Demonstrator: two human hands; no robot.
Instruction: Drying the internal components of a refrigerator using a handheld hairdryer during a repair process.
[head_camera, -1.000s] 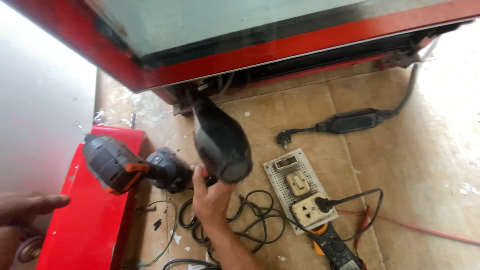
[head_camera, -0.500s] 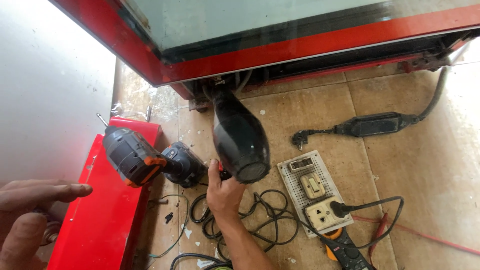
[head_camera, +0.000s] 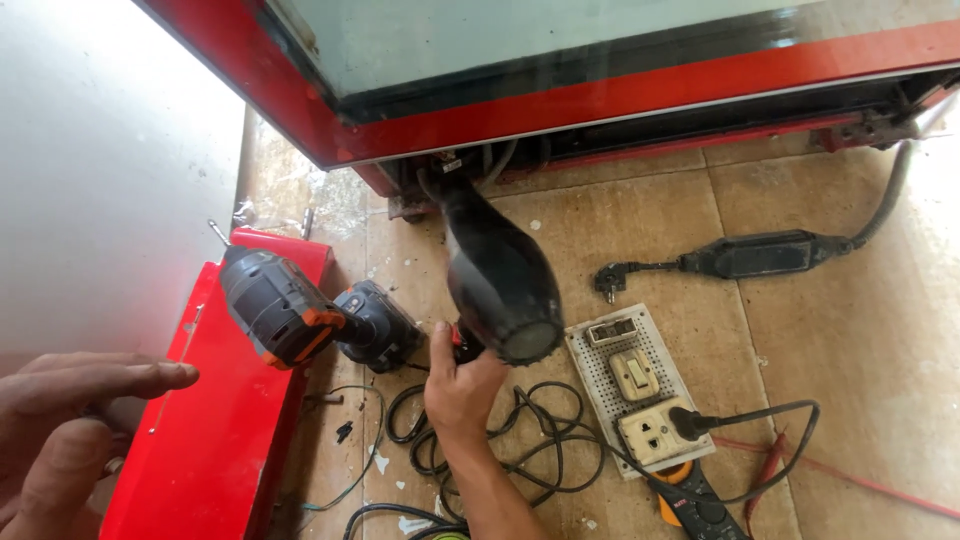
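On a tan tiled floor (head_camera: 800, 340), beneath the raised edge of a red, glass-fronted cabinet (head_camera: 600, 90), a person works among scattered tools. The right hand (head_camera: 462, 385) is clenched around the handle of a black hair dryer (head_camera: 495, 270), held just above the floor at the centre, its nozzle aimed far toward the dark gap under the cabinet. Just left of it, a grey-and-orange cordless drill (head_camera: 300, 315) rests across a red metal panel (head_camera: 225, 420). The left hand (head_camera: 70, 420) lies at the near left edge, fingers loosely extended and grasping nothing, touching the panel's side. Black cables (head_camera: 540, 440) coil near the wrist. To the right sits a white board with a switch and sockets (head_camera: 635, 385), one plug inserted. Further right, an unplugged black cord (head_camera: 750, 255) lies apart.
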